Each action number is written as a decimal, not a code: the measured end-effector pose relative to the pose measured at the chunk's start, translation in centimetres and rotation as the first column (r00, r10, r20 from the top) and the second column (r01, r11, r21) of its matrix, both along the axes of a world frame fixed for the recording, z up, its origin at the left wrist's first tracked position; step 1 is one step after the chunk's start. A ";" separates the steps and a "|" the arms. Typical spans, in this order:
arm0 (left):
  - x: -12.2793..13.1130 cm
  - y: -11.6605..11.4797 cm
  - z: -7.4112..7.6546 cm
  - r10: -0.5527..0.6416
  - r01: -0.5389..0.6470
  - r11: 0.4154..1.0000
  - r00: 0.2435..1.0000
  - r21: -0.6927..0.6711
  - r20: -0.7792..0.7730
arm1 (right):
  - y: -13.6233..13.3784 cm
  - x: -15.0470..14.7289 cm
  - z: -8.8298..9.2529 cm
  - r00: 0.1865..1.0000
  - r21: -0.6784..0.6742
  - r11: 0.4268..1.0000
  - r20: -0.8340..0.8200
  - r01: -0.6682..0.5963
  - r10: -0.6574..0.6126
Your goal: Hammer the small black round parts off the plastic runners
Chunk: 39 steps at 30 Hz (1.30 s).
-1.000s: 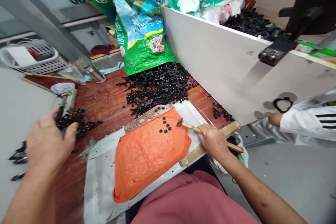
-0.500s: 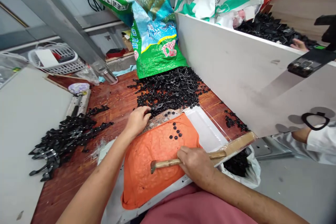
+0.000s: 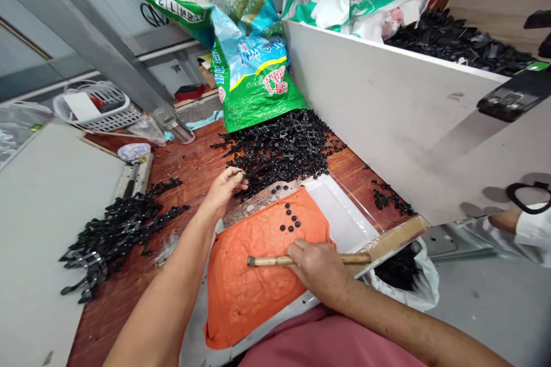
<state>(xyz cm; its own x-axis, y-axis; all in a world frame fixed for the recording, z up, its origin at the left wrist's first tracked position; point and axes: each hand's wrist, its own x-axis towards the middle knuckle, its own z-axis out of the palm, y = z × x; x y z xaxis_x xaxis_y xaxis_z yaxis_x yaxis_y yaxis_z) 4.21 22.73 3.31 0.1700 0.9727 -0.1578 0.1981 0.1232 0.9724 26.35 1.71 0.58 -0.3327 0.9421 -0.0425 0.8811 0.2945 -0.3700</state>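
My left hand (image 3: 224, 188) reaches to the near edge of a big heap of black plastic parts (image 3: 279, 146) on the red wooden table, fingers pinched on a small black piece. My right hand (image 3: 316, 266) grips the wooden handle of a small hammer (image 3: 275, 261), which lies flat across an orange cloth (image 3: 258, 275). Several small black round buttons (image 3: 290, 221) sit on the cloth's far part. The cloth covers a white board (image 3: 340, 218) in front of me.
A second pile of black parts (image 3: 116, 229) lies at the left beside a grey panel (image 3: 38, 223). Green and white sacks (image 3: 249, 69) stand behind. A white partition (image 3: 387, 103) runs along the right; another person's white-sleeved arm (image 3: 523, 223) shows beyond it. A white basket (image 3: 97, 106) sits far left.
My left hand moved from the left pile across to the big central heap and pinched a piece. My right hand drew the hammer back and laid it flat on the cloth.
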 end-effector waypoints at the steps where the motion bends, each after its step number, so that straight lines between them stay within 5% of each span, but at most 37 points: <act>1: 0.0 -0.2 0.3 0.014 -0.007 0.997 0.996 -0.075 0.093 | 0.0 0.1 0.0 1.000 0.001 1.000 -0.023 0.006 -0.006; 9: -0.6 -2.7 3.0 0.224 -0.107 0.962 0.838 -0.252 0.498 | -0.1 2.7 1.6 0.914 0.096 0.984 -0.393 0.151 -0.102; 14: 0.2 -7.3 5.6 0.190 -0.061 0.973 0.759 -0.222 0.623 | 2.1 3.5 4.3 0.737 0.163 0.963 -0.674 0.216 -0.052; 18: 1.0 -11.7 6.5 0.260 -0.018 0.934 0.717 -0.356 0.646 | 3.9 2.7 5.6 0.611 0.136 0.961 -0.791 0.239 -0.040; 25: 1.7 -17.6 3.8 0.323 -0.010 0.883 0.740 -0.470 0.590 | 2.7 0.4 5.3 0.491 -0.172 0.985 -0.855 0.031 -0.165; 32: 1.0 -20.8 1.0 0.455 -0.165 0.847 0.719 -0.506 0.526 | -0.7 -0.2 5.5 0.435 -0.239 0.953 -0.890 -0.184 -0.139; 39: 0.7 -23.6 -0.3 0.407 -0.247 0.898 0.780 -0.364 0.475 | -2.1 -0.8 3.4 0.494 -0.258 0.966 -0.837 0.019 -0.233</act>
<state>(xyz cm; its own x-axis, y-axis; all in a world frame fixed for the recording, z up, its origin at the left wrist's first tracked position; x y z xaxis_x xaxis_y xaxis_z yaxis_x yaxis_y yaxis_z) 4.89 -0.91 2.99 -0.0169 0.9163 -0.4001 -0.4353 0.3535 0.8280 25.57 -0.41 3.97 -0.1836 0.9829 0.0150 0.1194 0.0374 -0.9921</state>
